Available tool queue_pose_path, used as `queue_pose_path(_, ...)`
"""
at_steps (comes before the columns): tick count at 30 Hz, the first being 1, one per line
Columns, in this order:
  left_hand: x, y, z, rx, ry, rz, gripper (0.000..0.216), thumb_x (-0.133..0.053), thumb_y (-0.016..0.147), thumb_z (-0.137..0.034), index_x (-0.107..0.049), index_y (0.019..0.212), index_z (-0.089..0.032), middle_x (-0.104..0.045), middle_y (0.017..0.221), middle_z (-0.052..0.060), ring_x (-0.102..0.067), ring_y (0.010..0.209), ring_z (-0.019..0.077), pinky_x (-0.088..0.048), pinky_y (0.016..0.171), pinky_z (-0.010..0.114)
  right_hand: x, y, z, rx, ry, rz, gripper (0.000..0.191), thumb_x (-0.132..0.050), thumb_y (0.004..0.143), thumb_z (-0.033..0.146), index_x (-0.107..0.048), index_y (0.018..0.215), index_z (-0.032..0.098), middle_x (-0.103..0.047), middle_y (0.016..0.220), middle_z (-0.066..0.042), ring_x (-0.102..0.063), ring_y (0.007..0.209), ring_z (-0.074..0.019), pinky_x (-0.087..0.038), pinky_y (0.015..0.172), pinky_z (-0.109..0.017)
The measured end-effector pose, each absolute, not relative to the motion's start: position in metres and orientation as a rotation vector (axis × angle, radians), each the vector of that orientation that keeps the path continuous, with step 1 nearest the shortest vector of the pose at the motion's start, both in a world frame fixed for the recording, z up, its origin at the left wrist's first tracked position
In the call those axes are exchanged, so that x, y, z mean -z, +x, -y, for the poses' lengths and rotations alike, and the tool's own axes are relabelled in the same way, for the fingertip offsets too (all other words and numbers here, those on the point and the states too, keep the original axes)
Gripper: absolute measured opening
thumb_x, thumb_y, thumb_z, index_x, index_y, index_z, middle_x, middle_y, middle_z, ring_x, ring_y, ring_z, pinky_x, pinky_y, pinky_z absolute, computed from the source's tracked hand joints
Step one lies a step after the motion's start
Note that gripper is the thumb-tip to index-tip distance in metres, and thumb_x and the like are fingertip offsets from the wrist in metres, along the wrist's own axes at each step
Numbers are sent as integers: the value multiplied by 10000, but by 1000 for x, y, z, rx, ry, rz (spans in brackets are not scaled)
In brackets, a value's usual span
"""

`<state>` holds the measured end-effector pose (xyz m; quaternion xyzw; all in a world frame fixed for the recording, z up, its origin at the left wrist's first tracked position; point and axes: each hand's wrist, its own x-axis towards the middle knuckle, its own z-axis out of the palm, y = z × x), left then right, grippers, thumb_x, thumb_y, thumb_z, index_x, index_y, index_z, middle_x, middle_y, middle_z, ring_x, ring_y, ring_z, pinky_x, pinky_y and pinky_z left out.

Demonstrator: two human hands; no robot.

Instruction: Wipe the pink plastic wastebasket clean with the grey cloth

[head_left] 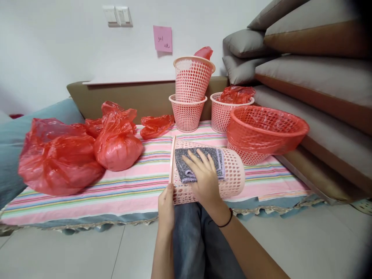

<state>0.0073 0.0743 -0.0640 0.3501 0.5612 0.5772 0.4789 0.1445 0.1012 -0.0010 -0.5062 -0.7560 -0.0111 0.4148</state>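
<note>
A pale pink perforated plastic wastebasket lies on its side at the front edge of the striped cloth, over my knees. Its open end faces left, and my left hand is closed on the rim there. A folded grey cleaning cloth with a lilac border rests on the basket's upper side. My right hand lies flat on this cloth, fingers spread, pressing it against the basket wall. The thumb of that hand is hardly visible.
Full red plastic bags sit at left on the striped cloth. Behind are stacked pink baskets and another basket holding a red bag. A red-lined basket stands at right, beside piled grey cushions.
</note>
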Motion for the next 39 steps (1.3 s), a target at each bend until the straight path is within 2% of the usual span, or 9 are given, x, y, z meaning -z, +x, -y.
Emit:
queue_pose_path(4,62,10,-74,-1424,849,-1299,649,-537,772,-732,-711,889,-119,-727,829,90,-661,776,223,-504,730,322,12,132,-95,86,-1241,1960,682,-438,701,22,-553,1344,220,-519,1450,-33,-333,1416,-285,-204,1167,-565)
queue_pose_path(7,60,13,-73,-1438,854,-1256,673,-525,800,-711,-707,1075,-125,-732,1037,121,-664,971,254,-503,830,337,20,131,-88,95,-1240,1995,690,-418,717,-2,-540,1358,224,-499,1467,-29,-310,1431,-274,-206,1170,-555)
queue_pose_path(9,58,14,-73,-1436,861,-1254,676,-521,808,-705,-701,1120,-133,-726,1072,122,-658,1002,253,-503,838,332,24,134,-84,102,-1231,2018,683,-411,739,-4,-530,1369,232,-487,1478,-22,-292,1442,-267,-205,1172,-548)
queue_pose_path(12,55,14,-73,-1412,886,-1276,686,-528,789,-724,-726,1059,-125,-742,867,99,-669,809,222,-518,738,317,31,140,-80,110,-1183,2056,666,-404,760,0,-531,1367,243,-487,1478,-15,-280,1447,-264,-207,1169,-549)
queue_pose_path(16,50,14,-72,-1379,862,-1303,719,-562,695,-792,-740,848,-113,-645,572,44,-584,542,177,-487,537,296,39,149,-71,110,-1140,2080,632,-400,771,11,-558,1338,241,-521,1450,-20,-300,1438,-254,-236,1158,-539)
queue_pose_path(19,48,15,-72,-1380,849,-1289,696,-592,679,-781,-730,823,-115,-682,639,54,-607,565,176,-498,536,289,46,154,-62,96,-1118,2099,608,-404,787,28,-560,1333,246,-529,1443,-18,-311,1434,-244,-236,1161,-527)
queue_pose_path(25,54,16,-72,-1396,871,-1255,674,-566,742,-741,-741,903,-111,-754,842,111,-696,780,241,-545,711,333,58,170,-58,77,-1208,2028,636,-385,785,20,-540,1348,269,-523,1448,-12,-284,1447,-243,-181,1169,-559)
queue_pose_path(33,62,11,-72,-1352,913,-1312,707,-512,748,-774,-746,840,-113,-756,811,126,-708,832,272,-539,822,379,73,240,-76,168,-1479,1659,694,-394,709,35,-524,1359,239,-505,1461,-54,-270,1457,-265,-172,1158,-609)
queue_pose_path(39,62,12,-73,-1358,906,-1355,706,-535,708,-793,-721,770,-115,-738,753,114,-694,763,267,-541,750,367,65,238,-88,116,-1598,1411,674,-425,695,58,-559,1332,232,-520,1446,-61,-302,1441,-297,-200,1144,-624)
